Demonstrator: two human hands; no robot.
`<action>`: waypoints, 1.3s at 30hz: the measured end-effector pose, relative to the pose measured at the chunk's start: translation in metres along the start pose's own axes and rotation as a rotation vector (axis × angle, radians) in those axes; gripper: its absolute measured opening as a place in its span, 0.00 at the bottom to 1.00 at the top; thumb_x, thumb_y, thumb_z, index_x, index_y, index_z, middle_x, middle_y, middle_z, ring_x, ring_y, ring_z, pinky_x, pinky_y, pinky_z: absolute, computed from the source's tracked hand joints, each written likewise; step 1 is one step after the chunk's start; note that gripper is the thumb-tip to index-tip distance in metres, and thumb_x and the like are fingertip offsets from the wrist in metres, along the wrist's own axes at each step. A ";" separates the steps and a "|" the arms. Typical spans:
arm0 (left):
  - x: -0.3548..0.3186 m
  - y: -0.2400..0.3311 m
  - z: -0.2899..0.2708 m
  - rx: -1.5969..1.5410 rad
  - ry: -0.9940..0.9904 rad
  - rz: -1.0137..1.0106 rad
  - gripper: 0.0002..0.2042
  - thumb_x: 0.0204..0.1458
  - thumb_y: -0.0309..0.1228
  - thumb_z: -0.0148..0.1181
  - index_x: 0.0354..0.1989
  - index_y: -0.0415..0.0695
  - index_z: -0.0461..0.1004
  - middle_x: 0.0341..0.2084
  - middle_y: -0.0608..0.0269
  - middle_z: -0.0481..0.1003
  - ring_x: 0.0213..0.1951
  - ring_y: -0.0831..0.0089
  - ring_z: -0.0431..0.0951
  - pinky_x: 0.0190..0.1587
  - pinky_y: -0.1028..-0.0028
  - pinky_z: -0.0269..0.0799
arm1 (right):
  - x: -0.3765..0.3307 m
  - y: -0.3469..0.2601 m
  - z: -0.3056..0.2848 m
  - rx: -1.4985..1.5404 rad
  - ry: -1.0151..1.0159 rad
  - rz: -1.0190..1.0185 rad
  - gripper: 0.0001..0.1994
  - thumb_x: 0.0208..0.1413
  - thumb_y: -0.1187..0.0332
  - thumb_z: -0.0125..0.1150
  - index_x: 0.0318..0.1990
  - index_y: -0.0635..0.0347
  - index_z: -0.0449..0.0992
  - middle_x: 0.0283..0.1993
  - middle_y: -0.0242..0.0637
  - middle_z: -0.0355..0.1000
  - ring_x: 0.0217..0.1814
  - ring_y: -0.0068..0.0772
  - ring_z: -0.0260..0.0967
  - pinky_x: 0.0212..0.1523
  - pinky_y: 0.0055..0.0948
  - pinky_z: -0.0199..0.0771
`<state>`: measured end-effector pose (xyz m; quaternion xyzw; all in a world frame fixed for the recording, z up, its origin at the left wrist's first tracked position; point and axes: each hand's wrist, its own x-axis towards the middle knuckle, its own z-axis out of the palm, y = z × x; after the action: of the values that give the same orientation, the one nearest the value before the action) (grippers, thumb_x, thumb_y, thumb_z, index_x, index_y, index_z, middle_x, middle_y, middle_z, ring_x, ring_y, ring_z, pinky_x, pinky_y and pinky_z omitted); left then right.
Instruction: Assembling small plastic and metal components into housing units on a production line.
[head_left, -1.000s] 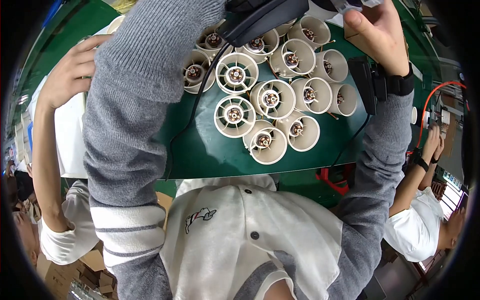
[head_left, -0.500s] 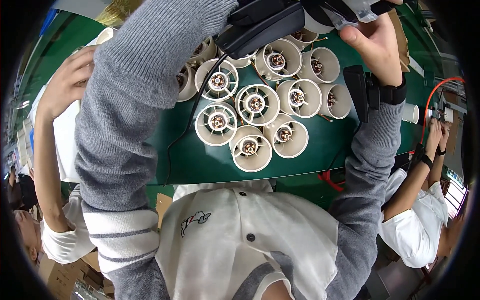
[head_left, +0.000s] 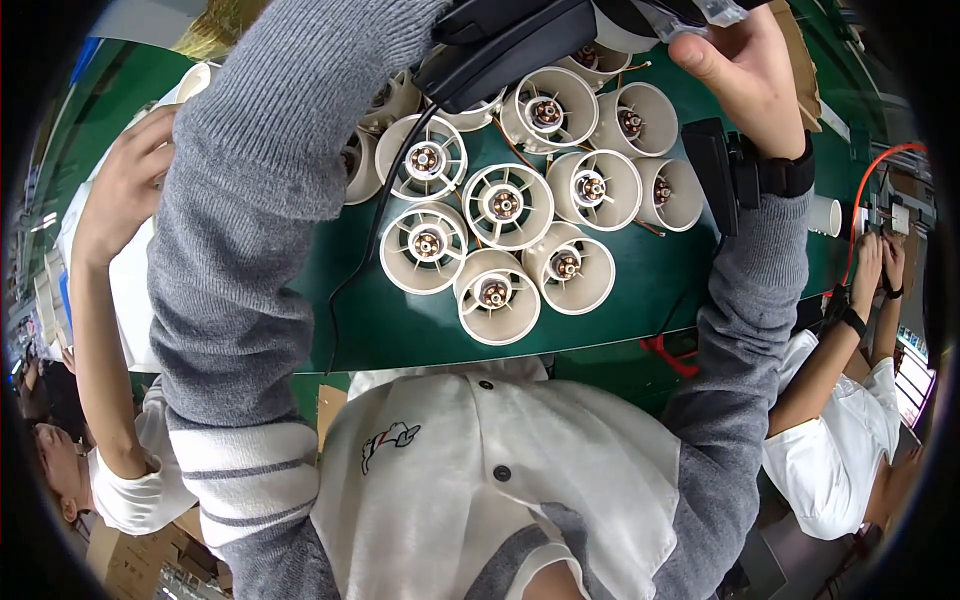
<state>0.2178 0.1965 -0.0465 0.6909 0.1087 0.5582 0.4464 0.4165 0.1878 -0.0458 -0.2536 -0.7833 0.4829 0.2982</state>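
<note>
My left arm in its grey sleeve reaches up to the top edge, and a black device (head_left: 520, 55) covers the wrist; the left hand itself does not show. At the top right my right hand (head_left: 745, 80) is raised, its thumb against a clear plastic piece (head_left: 690, 15). Its fingers are partly cut off by the edge. Beside that thumb is a pale rounded thing (head_left: 625, 38) with black parts, too cropped to name. Below my hands, cream cylindrical fan housings (head_left: 508, 206) stand in a cluster, with spokes and copper-wound motor cores inside.
The housings stand on a green table (head_left: 400, 335). A black cable (head_left: 365, 260) hangs over its left part. A co-worker's hand (head_left: 120, 185) is at the left; another person's hands (head_left: 880, 262) work at the right, near a red hose (head_left: 862, 195) and a white cup-shaped part (head_left: 825, 216).
The housings appear slightly further left in view. My raised right hand and the things beside it shift slightly left and up. The co-worker's hand at the left moves a little lower.
</note>
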 end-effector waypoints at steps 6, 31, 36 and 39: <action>0.001 0.004 0.003 -0.011 -0.010 -0.001 0.25 0.44 0.43 0.69 0.45 0.39 0.73 0.35 0.61 0.75 0.36 0.73 0.76 0.41 0.75 0.71 | 0.027 0.052 0.015 0.614 -0.181 -0.450 0.41 0.39 0.59 0.77 0.59 0.67 0.60 0.54 0.37 0.67 0.56 0.30 0.66 0.56 0.31 0.66; -0.019 -0.020 0.007 0.144 -0.033 0.058 0.21 0.46 0.39 0.67 0.44 0.38 0.74 0.34 0.62 0.76 0.35 0.75 0.76 0.39 0.76 0.71 | -0.007 0.002 0.032 0.201 0.031 0.111 0.43 0.38 0.63 0.78 0.60 0.66 0.59 0.56 0.38 0.65 0.57 0.31 0.64 0.58 0.31 0.63; -0.011 -0.018 0.011 0.092 -0.054 0.032 0.21 0.47 0.37 0.67 0.45 0.37 0.73 0.35 0.62 0.76 0.36 0.75 0.76 0.40 0.76 0.71 | 0.009 0.071 0.022 0.783 -0.218 -0.597 0.44 0.38 0.63 0.78 0.61 0.67 0.58 0.56 0.38 0.65 0.58 0.31 0.63 0.58 0.31 0.62; -0.011 -0.002 0.013 -0.106 0.000 -0.179 0.20 0.47 0.37 0.67 0.45 0.37 0.73 0.35 0.62 0.76 0.36 0.75 0.76 0.40 0.76 0.72 | 0.013 0.072 0.027 0.830 -0.233 -0.649 0.44 0.39 0.62 0.78 0.62 0.67 0.57 0.57 0.38 0.65 0.58 0.31 0.63 0.59 0.31 0.62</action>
<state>0.2257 0.1844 -0.0549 0.6538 0.1404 0.5212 0.5303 0.3957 0.2097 -0.1178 0.1960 -0.5928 0.6597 0.4183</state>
